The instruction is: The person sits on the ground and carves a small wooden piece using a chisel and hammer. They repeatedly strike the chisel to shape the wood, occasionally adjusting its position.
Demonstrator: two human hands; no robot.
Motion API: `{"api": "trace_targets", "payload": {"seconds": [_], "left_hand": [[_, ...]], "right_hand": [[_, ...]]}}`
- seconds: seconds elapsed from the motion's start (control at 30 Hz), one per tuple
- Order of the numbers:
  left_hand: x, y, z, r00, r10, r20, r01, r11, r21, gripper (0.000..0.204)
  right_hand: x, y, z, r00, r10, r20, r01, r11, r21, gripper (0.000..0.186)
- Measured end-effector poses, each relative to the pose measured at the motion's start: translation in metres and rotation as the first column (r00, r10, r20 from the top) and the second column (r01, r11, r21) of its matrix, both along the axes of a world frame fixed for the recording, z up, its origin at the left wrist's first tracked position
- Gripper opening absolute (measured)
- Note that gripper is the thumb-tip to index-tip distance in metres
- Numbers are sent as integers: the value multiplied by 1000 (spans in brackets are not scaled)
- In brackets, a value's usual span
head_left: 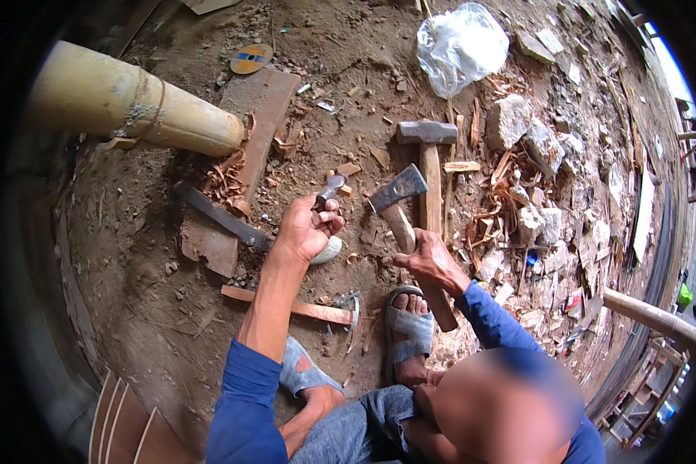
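My left hand (pixel 308 228) is closed around a small metal tool (pixel 332 187) with a rounded grey end; its lower part is hidden in my fingers. In my right hand (pixel 435 264) is a hatchet (pixel 400 189), gripped partway along its wooden handle, with the dark head tilted up. The hatchet overlaps the handle of a sledgehammer (pixel 427 133) lying on the ground. A long dark blade (pixel 220 216) lies left of my left wrist. Behind that hand, a pale rounded thing (pixel 327 251) shows only in part.
A bamboo pole (pixel 155 108) slants in at upper left above a worn board (pixel 267 108). Past my left forearm runs a wooden stick (pixel 321 312) between my sandalled feet and the blade. Stones (pixel 509 121), shavings and wood scraps litter the right. A clear plastic bag (pixel 462 48) lies far back.
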State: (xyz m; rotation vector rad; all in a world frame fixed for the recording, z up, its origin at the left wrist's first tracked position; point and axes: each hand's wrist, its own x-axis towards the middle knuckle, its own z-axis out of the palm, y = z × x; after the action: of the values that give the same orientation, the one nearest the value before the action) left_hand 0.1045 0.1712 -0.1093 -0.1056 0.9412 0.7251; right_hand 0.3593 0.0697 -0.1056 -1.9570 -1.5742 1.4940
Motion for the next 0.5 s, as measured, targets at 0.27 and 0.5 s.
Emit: {"api": "trace_targets", "payload": {"seconds": [0.27, 0.5], "left_hand": [[-10, -1, -31, 974, 71, -216, -5, 957, 291, 32], [-17, -1, -41, 539, -10, -842, 637, 658, 401, 41]], "right_hand": [[2, -10, -35, 988, 98, -116, -60, 953, 296, 48], [5, -18, -47, 997, 71, -40, -62, 980, 191, 58]]}}
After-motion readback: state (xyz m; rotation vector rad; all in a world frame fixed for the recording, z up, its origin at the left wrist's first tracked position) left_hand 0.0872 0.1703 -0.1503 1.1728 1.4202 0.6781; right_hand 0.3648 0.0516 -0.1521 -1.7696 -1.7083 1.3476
